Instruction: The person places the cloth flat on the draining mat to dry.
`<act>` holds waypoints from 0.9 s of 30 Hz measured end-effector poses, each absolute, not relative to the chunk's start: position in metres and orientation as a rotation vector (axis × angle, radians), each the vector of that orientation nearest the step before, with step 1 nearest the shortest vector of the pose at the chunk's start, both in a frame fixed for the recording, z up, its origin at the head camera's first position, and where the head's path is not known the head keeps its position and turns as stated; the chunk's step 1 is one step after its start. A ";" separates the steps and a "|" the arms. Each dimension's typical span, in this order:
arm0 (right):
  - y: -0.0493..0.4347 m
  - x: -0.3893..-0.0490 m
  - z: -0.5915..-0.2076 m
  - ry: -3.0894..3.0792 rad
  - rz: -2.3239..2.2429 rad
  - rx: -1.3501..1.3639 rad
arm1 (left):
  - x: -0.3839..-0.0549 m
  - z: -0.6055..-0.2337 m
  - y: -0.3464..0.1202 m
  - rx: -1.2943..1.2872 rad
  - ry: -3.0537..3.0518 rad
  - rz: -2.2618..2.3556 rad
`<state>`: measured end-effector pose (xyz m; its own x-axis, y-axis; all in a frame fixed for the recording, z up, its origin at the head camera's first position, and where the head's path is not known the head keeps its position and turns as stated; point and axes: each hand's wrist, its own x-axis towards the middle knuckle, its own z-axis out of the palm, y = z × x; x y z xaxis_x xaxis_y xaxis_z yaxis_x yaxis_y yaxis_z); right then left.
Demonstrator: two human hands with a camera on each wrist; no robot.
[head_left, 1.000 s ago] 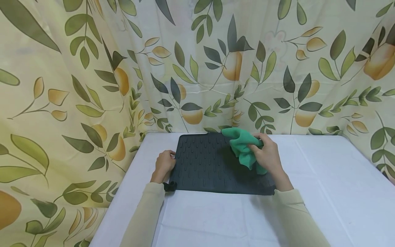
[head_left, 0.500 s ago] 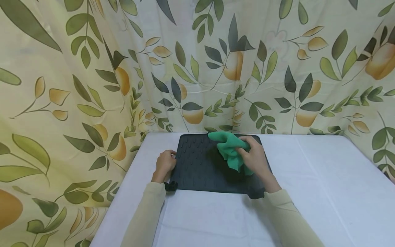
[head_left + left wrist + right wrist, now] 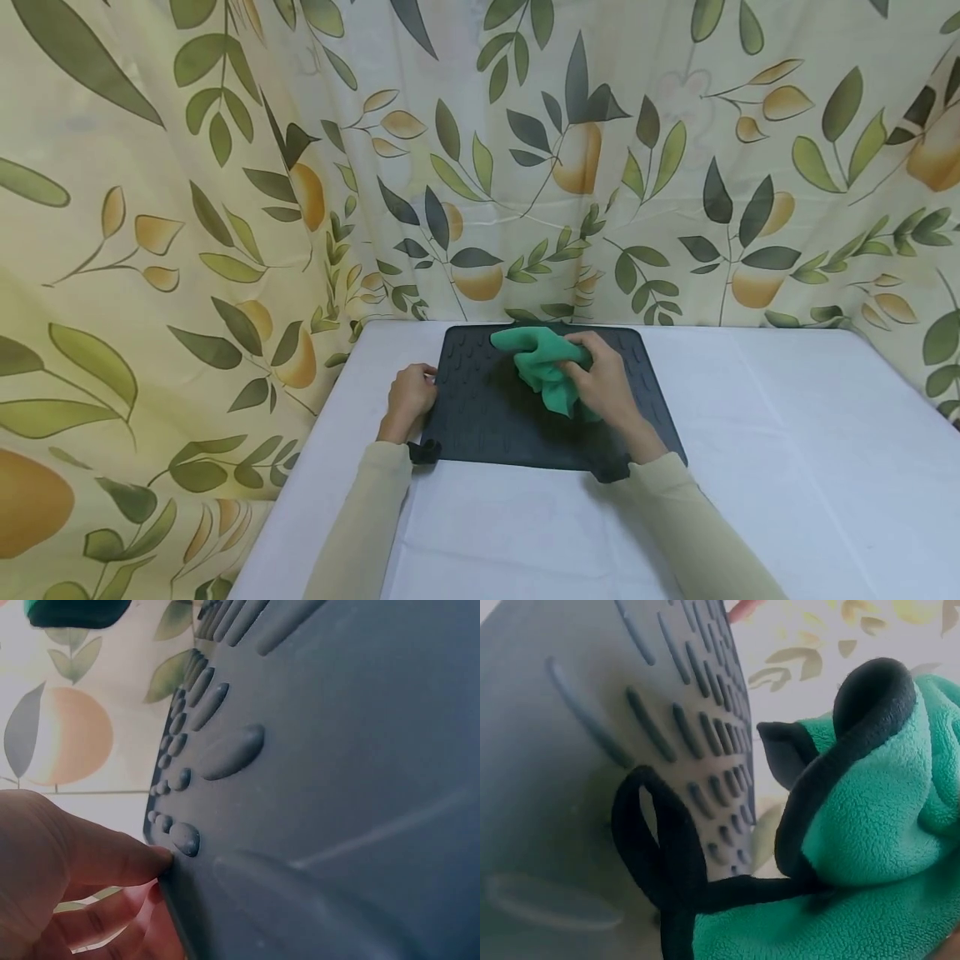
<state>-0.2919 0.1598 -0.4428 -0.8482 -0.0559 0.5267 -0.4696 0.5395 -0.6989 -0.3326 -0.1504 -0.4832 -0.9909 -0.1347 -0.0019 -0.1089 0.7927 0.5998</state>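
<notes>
Hanging along the left side and across the back, a cream curtain printed with green leaves and orange fruit encloses the white-covered table. At left, a pale sleeve leads to the left hand, with a small black item at the wrist. The left hand is positioned at the left edge of the black mat. Its thumb presses on the upper face near the rim and its fingers lie behind the edge, so that the mat is pinched between them.

The mat rests on the table near the far edge, between the two forearms; raised elongated ridges cover its upper face in staggered rows. Over its middle, a bunched green cloth casts a dark shadow. The right-wrist view shows black trim along the cloth edge, folded into loops in front of the ridges. Contact between cloth and mat cannot be determined.

To the right of the cloth, the right hand pinches the bunched fabric between thumb and fingers. A second black item sits at that wrist, above the second sleeve.
</notes>
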 end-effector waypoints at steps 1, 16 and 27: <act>0.158 -0.293 -0.442 -2.341 1.255 0.434 | -0.333 -0.483 -0.150 0.197 -2.937 -0.976; 0.147 -0.330 -0.448 -2.524 1.233 0.435 | -0.334 -0.484 -0.152 0.230 -2.948 -0.973; 0.158 -0.345 -0.464 -2.802 1.203 0.371 | -0.334 -0.487 -0.150 0.195 -2.933 -0.966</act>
